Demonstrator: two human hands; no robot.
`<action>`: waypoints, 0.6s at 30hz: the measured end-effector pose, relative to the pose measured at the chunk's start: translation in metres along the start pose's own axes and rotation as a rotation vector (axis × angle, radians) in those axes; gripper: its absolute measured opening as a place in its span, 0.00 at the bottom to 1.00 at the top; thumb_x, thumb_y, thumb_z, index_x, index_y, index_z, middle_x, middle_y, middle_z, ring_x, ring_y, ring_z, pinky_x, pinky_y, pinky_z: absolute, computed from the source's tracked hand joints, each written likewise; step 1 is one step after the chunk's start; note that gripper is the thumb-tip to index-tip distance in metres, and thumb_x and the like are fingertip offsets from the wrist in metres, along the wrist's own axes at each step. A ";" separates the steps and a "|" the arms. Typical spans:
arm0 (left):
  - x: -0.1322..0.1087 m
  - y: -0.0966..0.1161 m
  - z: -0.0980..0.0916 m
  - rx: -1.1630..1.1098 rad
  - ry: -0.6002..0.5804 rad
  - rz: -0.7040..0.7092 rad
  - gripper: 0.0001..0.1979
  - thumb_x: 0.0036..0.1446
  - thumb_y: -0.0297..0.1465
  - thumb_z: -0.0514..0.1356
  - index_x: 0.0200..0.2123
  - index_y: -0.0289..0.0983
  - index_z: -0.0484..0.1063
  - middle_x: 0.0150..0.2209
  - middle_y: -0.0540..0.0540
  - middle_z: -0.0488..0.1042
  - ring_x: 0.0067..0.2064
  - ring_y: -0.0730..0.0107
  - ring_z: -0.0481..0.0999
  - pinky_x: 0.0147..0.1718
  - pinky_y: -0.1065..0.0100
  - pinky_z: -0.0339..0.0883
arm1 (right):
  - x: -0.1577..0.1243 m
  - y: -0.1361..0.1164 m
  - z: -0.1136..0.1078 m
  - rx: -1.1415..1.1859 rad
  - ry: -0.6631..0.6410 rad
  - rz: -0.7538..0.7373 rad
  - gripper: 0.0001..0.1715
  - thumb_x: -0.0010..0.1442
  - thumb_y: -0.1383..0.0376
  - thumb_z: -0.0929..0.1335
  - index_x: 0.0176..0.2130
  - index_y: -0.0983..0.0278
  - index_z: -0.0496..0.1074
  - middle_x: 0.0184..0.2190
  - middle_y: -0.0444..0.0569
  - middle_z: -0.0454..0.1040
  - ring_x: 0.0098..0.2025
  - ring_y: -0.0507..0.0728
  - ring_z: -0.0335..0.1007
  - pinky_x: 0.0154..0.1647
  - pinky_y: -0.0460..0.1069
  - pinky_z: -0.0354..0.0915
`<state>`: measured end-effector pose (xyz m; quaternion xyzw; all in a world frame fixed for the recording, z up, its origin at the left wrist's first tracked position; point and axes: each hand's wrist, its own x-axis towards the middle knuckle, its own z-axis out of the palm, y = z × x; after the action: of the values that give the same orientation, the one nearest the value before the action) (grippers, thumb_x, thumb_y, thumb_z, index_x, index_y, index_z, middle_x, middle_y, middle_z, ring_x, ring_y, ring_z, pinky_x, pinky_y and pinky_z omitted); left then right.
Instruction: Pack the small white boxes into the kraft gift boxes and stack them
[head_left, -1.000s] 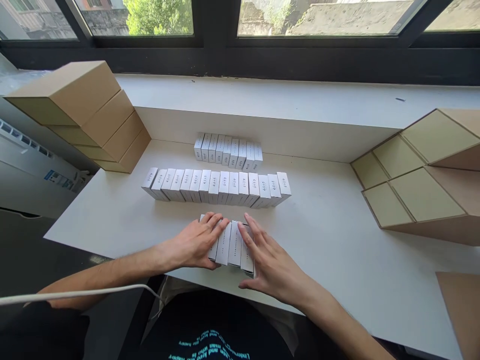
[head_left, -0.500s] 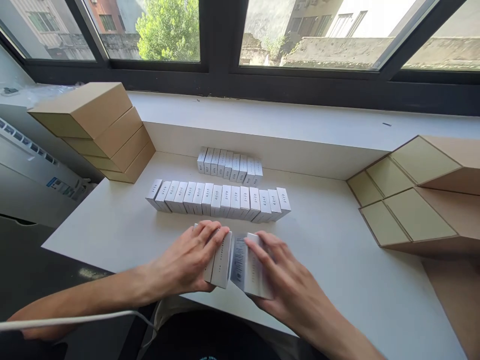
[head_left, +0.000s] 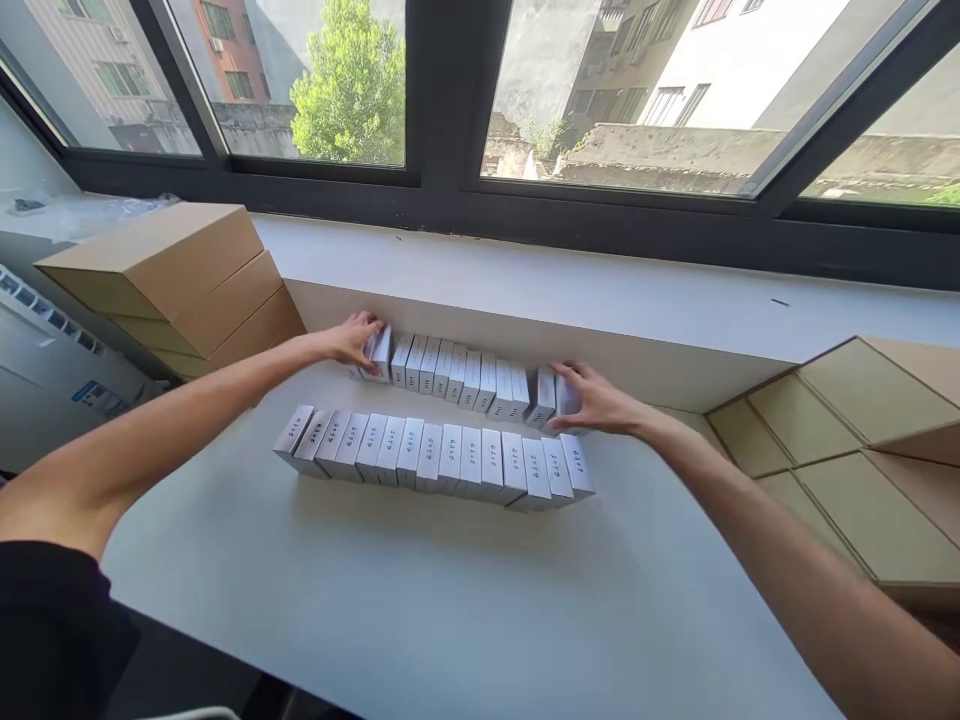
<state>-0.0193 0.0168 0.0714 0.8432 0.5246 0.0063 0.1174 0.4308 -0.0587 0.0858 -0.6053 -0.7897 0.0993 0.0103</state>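
Observation:
Two rows of small white boxes stand on a white table (head_left: 420, 620). The back row (head_left: 461, 377) runs along the base of the window ledge; the front row (head_left: 435, 458) is longer. My left hand (head_left: 356, 340) grips white boxes at the left end of the back row. My right hand (head_left: 592, 400) grips white boxes (head_left: 546, 400) at that row's right end. Both arms reach forward over the table.
A stack of brown cardboard boxes (head_left: 180, 285) sits at the back left. Brown cartons with greenish panels (head_left: 847, 440) lie at the right. The white window ledge (head_left: 600, 290) and dark window frame run along the back.
The hands lifted the small group of white boxes from the near edge, split it, and carried it forward to both ends of the back row. The camera tilted up.

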 end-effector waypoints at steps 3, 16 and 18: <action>0.013 0.001 0.040 -0.099 0.051 -0.052 0.62 0.38 0.50 0.70 0.70 0.31 0.47 0.68 0.25 0.50 0.69 0.32 0.51 0.65 0.47 0.52 | 0.015 -0.001 0.038 0.041 -0.028 0.002 0.68 0.46 0.44 0.75 0.73 0.63 0.45 0.73 0.62 0.41 0.72 0.74 0.44 0.67 0.62 0.58; -0.003 0.021 0.050 -0.105 0.007 -0.032 0.42 0.57 0.59 0.53 0.70 0.48 0.53 0.74 0.39 0.43 0.74 0.39 0.38 0.64 0.39 0.52 | 0.014 -0.006 0.061 0.010 0.114 0.134 0.53 0.57 0.37 0.65 0.69 0.62 0.51 0.70 0.67 0.48 0.63 0.81 0.59 0.54 0.71 0.67; 0.001 0.023 0.051 -0.089 0.028 -0.031 0.42 0.58 0.57 0.54 0.71 0.46 0.52 0.74 0.37 0.43 0.74 0.40 0.39 0.64 0.40 0.53 | 0.020 -0.013 0.058 -0.002 0.121 0.143 0.50 0.59 0.39 0.64 0.68 0.63 0.53 0.68 0.68 0.51 0.61 0.81 0.61 0.52 0.71 0.68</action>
<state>0.0082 -0.0021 0.0263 0.8288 0.5382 0.0398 0.1476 0.4055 -0.0514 0.0290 -0.6648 -0.7427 0.0623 0.0504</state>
